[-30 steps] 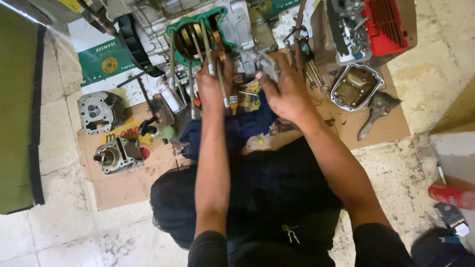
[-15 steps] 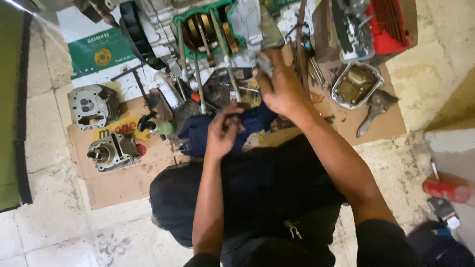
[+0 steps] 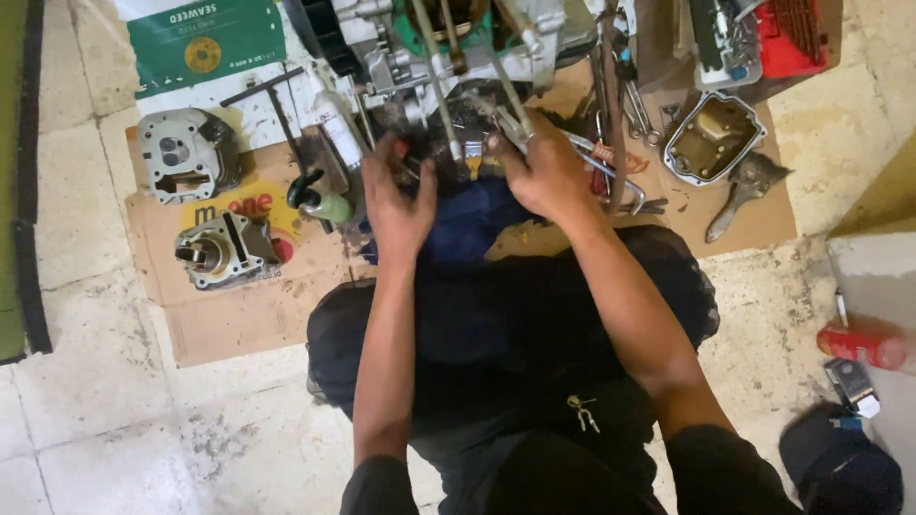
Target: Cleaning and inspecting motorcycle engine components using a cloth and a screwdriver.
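Observation:
A grey engine crankcase (image 3: 448, 52) with a green gasket and long bare studs stands on the floor in front of me. My left hand (image 3: 396, 195) rests at its foot, fingers curled down among small dark parts; what they hold is hidden. My right hand (image 3: 546, 174) is just to the right, closed around a slim silver metal tool (image 3: 510, 122) that points up toward the studs. A blue cloth (image 3: 472, 229) lies under and between both hands, over my dark-trousered lap.
On the cardboard sheet (image 3: 239, 315) at left sit a cylinder head (image 3: 186, 153) and a finned cylinder (image 3: 224, 250). A metal cover (image 3: 711, 138), a scraper-like tool (image 3: 744, 191) and wrenches (image 3: 620, 105) lie at right. A red can (image 3: 859, 345) lies far right.
My left hand came down from the studs to the foot of the engine. My right hand dropped lower and inward. The view moved closer and shifted.

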